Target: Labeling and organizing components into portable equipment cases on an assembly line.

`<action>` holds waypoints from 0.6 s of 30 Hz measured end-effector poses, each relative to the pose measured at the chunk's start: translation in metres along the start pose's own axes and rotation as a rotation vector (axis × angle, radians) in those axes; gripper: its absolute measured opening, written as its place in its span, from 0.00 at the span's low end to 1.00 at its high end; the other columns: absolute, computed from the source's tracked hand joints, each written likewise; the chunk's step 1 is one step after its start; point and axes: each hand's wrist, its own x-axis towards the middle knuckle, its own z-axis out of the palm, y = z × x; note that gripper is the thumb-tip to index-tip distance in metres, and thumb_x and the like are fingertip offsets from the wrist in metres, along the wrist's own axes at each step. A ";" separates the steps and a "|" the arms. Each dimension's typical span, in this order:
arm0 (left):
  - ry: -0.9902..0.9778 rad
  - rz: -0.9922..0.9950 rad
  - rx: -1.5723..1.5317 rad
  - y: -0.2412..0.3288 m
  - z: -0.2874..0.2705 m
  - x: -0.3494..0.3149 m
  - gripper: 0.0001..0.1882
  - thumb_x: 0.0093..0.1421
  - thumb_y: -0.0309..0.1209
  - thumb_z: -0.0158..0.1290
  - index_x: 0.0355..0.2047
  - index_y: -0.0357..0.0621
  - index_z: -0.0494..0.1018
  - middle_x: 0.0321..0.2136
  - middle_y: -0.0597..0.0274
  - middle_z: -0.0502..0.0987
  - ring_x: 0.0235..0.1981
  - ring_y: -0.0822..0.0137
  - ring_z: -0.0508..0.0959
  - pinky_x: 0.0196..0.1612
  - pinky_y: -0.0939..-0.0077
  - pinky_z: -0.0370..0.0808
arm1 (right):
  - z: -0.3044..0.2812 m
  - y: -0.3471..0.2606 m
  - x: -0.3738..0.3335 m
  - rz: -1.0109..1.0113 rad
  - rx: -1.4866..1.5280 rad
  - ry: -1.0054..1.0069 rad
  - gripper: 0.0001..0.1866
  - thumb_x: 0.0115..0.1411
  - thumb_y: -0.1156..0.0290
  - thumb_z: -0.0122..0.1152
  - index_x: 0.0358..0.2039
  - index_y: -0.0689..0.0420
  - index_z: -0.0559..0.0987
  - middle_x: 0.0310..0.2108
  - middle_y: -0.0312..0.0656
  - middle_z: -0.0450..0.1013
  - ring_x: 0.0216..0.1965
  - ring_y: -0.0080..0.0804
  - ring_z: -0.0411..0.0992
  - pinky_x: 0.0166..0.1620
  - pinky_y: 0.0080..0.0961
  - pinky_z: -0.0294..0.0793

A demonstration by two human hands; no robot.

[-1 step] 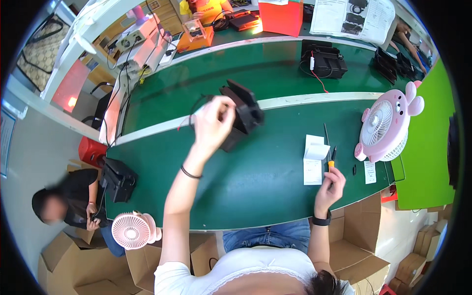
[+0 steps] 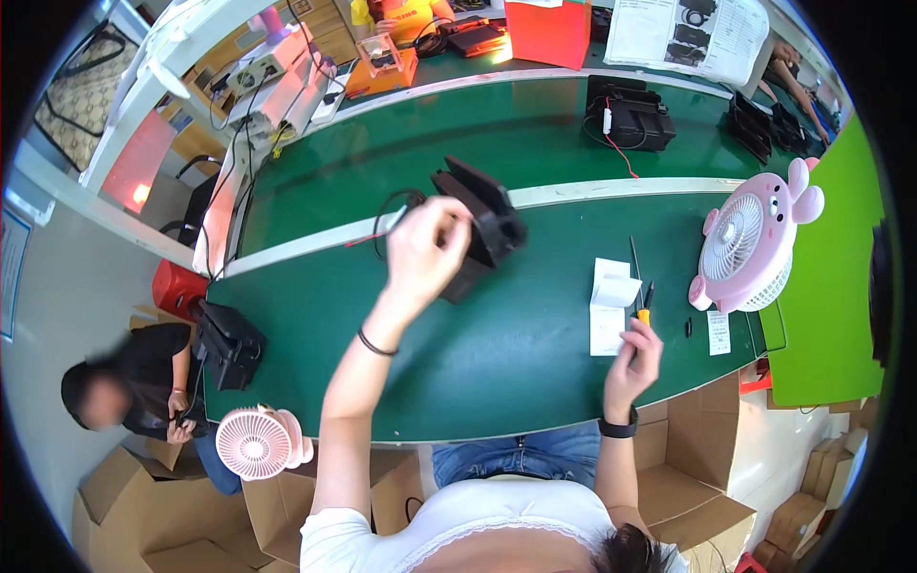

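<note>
My left hand has its fingers curled and closed at the near left side of a black box-shaped device. The device is tilted, with a flat flap standing up at its top. Whether it touches the table is unclear. A black cable and a thin red wire trail from its left side. My right hand is lower right, fingers bent together beside a white paper slip and the yellow handle of a screwdriver. What those fingers hold, if anything, is hidden.
A pink fan stands at the right, a small pink fan at the near left edge. Other black devices sit at the left and far right. A white rail crosses the green table. A person sits at left.
My left hand and the black device have shifted slightly right and toward me. My right hand has drawn a little left and away from the screwdriver handle.
</note>
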 end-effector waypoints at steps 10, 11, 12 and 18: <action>-0.316 0.001 0.201 0.037 -0.011 -0.091 0.11 0.59 0.37 0.57 0.40 0.48 0.78 0.37 0.59 0.78 0.49 0.56 0.75 0.54 0.59 0.70 | 0.022 -0.049 -0.034 0.321 0.452 -0.451 0.40 0.60 0.58 0.63 0.67 0.61 0.58 0.66 0.52 0.59 0.67 0.45 0.57 0.67 0.37 0.54; -0.339 0.020 0.166 0.035 -0.013 -0.096 0.11 0.59 0.37 0.57 0.40 0.48 0.77 0.39 0.58 0.77 0.51 0.55 0.73 0.54 0.59 0.70 | 0.020 -0.048 -0.033 0.296 0.429 -0.480 0.39 0.60 0.57 0.63 0.66 0.61 0.60 0.65 0.52 0.60 0.67 0.45 0.58 0.67 0.37 0.54; -0.362 0.039 0.131 0.033 -0.013 -0.102 0.10 0.59 0.36 0.56 0.39 0.47 0.77 0.40 0.56 0.75 0.53 0.53 0.71 0.54 0.58 0.70 | 0.021 -0.038 -0.036 0.249 0.453 -0.498 0.43 0.56 0.52 0.67 0.65 0.59 0.60 0.65 0.51 0.59 0.67 0.45 0.57 0.67 0.37 0.55; -0.144 -0.045 0.079 0.036 -0.024 -0.142 0.08 0.56 0.30 0.56 0.36 0.44 0.75 0.36 0.54 0.70 0.46 0.50 0.71 0.50 0.57 0.70 | -0.002 -0.026 -0.049 0.325 0.747 -0.637 0.59 0.42 0.45 0.78 0.67 0.59 0.56 0.67 0.48 0.54 0.68 0.42 0.53 0.67 0.38 0.53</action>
